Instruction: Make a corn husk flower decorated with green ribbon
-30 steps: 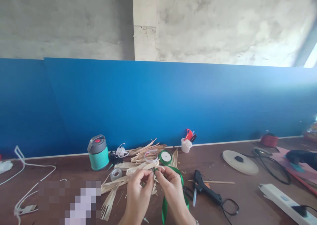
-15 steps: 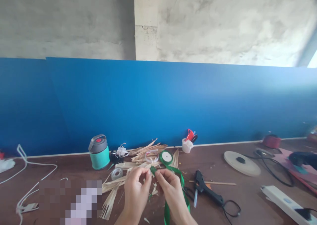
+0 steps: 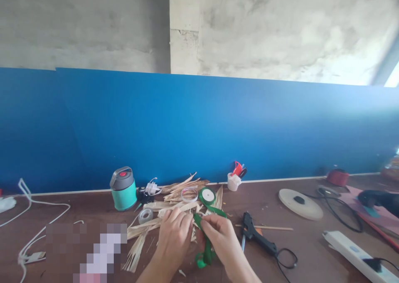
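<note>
Ribbon: While the left hand (image 3: pixel 175 230) and right hand (image 3: pixel 222 234) stand close together, the green ribbon (image 3: pixel 208 249) lies between them, long axis near-to-far, nearer the right.
Right fingers: pinching the ribbon's far part.
Left fingers: curled, tips hidden; grip cannot be told.
Materials: smooth ribbon; left, dry fibrous strips (image 3: pixel 136 253); far, round spool (image 3: pixel 208 195).

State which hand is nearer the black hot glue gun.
Right. The right hand, pinching the green ribbon, is just left of the hot glue gun; the left hand is farther left, on the right hand's far side from it.
</note>
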`<state>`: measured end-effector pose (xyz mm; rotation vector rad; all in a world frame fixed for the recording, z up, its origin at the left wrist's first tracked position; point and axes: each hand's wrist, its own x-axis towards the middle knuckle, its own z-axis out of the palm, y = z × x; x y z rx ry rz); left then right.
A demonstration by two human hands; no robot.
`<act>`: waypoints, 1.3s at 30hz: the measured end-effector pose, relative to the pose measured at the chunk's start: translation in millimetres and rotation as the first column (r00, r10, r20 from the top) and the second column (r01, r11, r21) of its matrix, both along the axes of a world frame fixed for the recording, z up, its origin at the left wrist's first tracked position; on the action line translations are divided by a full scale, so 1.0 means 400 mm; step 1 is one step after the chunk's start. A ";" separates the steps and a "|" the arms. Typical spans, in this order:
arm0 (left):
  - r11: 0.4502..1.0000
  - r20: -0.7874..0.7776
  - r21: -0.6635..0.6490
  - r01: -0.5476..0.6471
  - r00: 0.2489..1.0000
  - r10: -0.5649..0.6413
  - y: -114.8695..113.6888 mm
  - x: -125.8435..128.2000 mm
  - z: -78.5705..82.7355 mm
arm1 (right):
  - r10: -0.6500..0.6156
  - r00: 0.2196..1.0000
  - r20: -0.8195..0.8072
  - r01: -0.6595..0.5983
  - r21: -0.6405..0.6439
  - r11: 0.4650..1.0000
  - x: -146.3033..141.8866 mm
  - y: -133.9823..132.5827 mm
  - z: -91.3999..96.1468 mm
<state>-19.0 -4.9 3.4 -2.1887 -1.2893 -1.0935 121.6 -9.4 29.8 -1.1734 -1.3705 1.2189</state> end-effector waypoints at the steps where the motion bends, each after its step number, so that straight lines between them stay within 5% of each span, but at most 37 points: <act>1: 1.000 -0.008 0.005 0.013 1.000 -0.013 0.002 0.004 -0.004 | 0.006 1.000 -0.007 -0.006 -0.016 1.000 0.003 0.000 0.000; 11: 0.988 -0.264 0.096 0.121 0.960 -0.092 0.024 0.021 -0.044 | -0.046 0.966 -0.254 -0.022 -0.259 0.966 0.044 0.022 0.032; 21: 0.919 -0.504 0.071 0.387 0.809 -0.302 0.031 -0.009 -0.007 | -0.077 0.833 -0.548 -0.279 -0.535 0.797 0.110 0.065 0.045; 28: 0.865 -0.627 0.061 0.498 0.694 -0.355 0.026 -0.033 0.034 | -0.077 0.759 -0.646 -0.423 -0.581 0.695 0.134 0.063 0.053; 34: 0.856 -0.725 -0.076 0.511 0.561 -0.400 0.030 -0.026 0.040 | -0.074 0.712 -0.698 -0.447 -0.532 0.719 0.125 0.067 0.067; 36: 0.865 -0.707 -0.095 0.493 0.578 -0.407 0.029 -0.020 0.028 | -0.064 0.685 -0.726 -0.453 -0.494 0.742 0.127 0.073 0.084; 39: 0.872 -0.617 -0.156 0.463 0.644 -0.452 0.025 -0.018 0.012 | -0.050 0.628 -0.777 -0.370 -0.355 0.859 0.151 0.100 0.118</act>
